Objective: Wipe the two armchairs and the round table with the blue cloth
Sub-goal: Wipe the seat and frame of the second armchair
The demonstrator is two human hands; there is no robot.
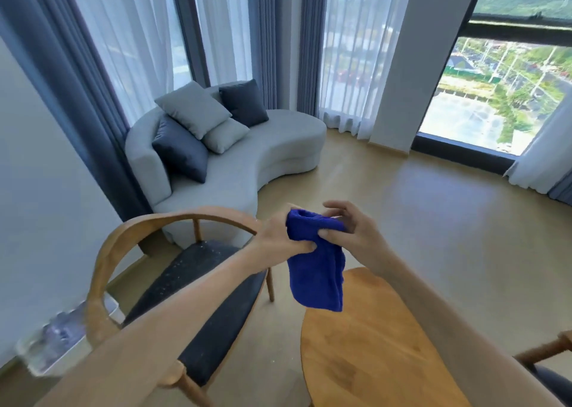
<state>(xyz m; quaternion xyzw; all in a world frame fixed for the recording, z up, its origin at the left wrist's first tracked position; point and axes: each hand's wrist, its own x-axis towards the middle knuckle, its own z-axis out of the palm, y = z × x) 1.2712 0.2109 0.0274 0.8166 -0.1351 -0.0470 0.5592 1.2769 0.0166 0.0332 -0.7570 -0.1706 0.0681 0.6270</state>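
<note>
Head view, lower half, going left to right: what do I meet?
Armchair with the dark seat → left hand → blue cloth, held by both hands → right hand → arm of the second armchair at the right edge. The round table lies below the cloth.

Bare forearms, no sleeves (both arms)

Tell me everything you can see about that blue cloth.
The blue cloth is a deep royal blue, soft and fuzzy like terry or microfibre. It is bunched at the top and hangs limp below, in the air above the edge of the round table. The left hand grips it; the right hand pinches its upper part.
</note>
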